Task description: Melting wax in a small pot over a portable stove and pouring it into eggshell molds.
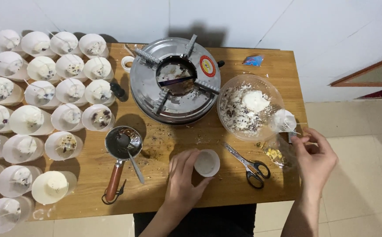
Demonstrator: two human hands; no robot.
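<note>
The left hand (183, 177) is gripping a small white cup (207, 163) at the near middle of the wooden surface (226, 186), fingers curled round its side; the right hand (314, 159) is pinching something thin and small at the right edge, too small to identify, beside a clear bag (275, 151). A nudge could be tipping the one clear bowl (248, 106) overhanging nearby, or the one saucepan (121, 147); I am counting one pair of scissors (250, 166), one round metal stove (174, 80), and roughly two dozen filled cups (37, 118) crowding the left.

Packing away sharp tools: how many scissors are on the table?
1: black-handled steel scissors lie on the wooden table, between the small white cup in the left hand and the right hand; others may be hidden.
</note>
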